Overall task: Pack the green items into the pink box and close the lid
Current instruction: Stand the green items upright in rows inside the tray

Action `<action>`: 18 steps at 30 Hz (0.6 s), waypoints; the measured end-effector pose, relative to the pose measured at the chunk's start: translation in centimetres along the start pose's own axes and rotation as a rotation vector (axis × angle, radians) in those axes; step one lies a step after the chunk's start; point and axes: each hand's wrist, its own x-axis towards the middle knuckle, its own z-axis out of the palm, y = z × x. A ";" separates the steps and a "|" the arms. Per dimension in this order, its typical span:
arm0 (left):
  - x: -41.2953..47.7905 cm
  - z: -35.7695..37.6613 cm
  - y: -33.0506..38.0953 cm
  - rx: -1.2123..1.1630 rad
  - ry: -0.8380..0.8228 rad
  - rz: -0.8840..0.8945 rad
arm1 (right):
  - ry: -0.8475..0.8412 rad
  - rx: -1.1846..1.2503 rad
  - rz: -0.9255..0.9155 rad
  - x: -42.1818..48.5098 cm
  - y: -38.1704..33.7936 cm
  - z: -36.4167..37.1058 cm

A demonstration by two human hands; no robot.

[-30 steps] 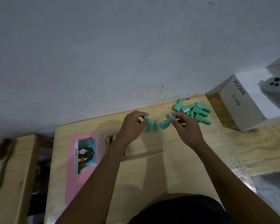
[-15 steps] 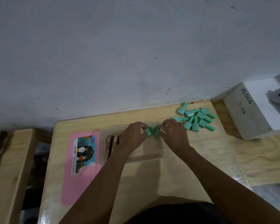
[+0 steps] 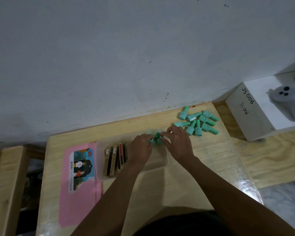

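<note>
A clear plastic box (image 3: 162, 163) sits mid-table, its pink lid (image 3: 78, 189) with a picture label lying flat to its left. Several brown flat packs (image 3: 113, 160) stand at the box's left end. My left hand (image 3: 140, 149) and my right hand (image 3: 178, 143) meet over the box's far edge, each pinching a green bottle (image 3: 157, 137) that stands upright there. A third bottle cap (image 3: 149, 132) shows just behind my left fingers. Several more green bottles (image 3: 198, 122) lie in a loose pile at the table's far right corner.
The pale wooden table (image 3: 203, 155) backs onto a grey wall. A white carton marked JS006 (image 3: 250, 114) stands to the right with a white device on it. A lower wooden surface (image 3: 5, 184) lies to the left.
Both hands carried green bottles from the pile side toward the box and lowered them at its far edge. The camera view also shifted slightly.
</note>
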 end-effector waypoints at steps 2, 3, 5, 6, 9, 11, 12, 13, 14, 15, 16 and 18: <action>0.0 0.1 0.1 0.022 0.027 -0.002 | -0.016 0.008 0.008 0.0 0.0 0.0; 0.0 0.2 0.1 0.032 0.035 -0.007 | -0.019 0.011 0.013 -0.1 0.0 0.0; -0.1 0.3 0.1 0.037 0.049 -0.024 | -0.021 0.024 0.026 -0.1 0.0 0.0; -0.1 0.3 0.1 0.034 0.058 -0.034 | -0.024 0.029 0.032 -0.1 0.0 -0.1; -0.1 0.4 0.2 0.008 0.085 -0.059 | -0.037 0.039 0.035 -0.1 0.0 -0.2; -0.1 0.6 0.3 -0.003 0.091 -0.063 | -0.054 0.054 0.040 -0.1 0.0 -0.4; -0.1 0.7 0.3 -0.009 0.095 -0.064 | -0.060 0.065 0.040 -0.2 0.1 -0.6; -0.1 0.8 0.2 -0.015 0.103 -0.066 | -0.058 0.078 0.037 -0.3 0.2 -0.7; -0.1 0.9 0.2 -0.022 0.108 -0.069 | -0.053 0.092 0.034 -0.5 0.4 -0.9; -0.1 0.9 0.2 -0.028 0.112 -0.070 | -0.040 0.106 0.031 -0.7 0.6 -1.2; -0.1 1.0 0.2 -0.033 0.115 -0.070 | -0.023 0.116 0.034 -0.9 0.9 -1.5; -0.4 0.9 0.3 -0.059 0.135 -0.067 | 0.005 0.122 0.063 -1.5 1.8 -2.2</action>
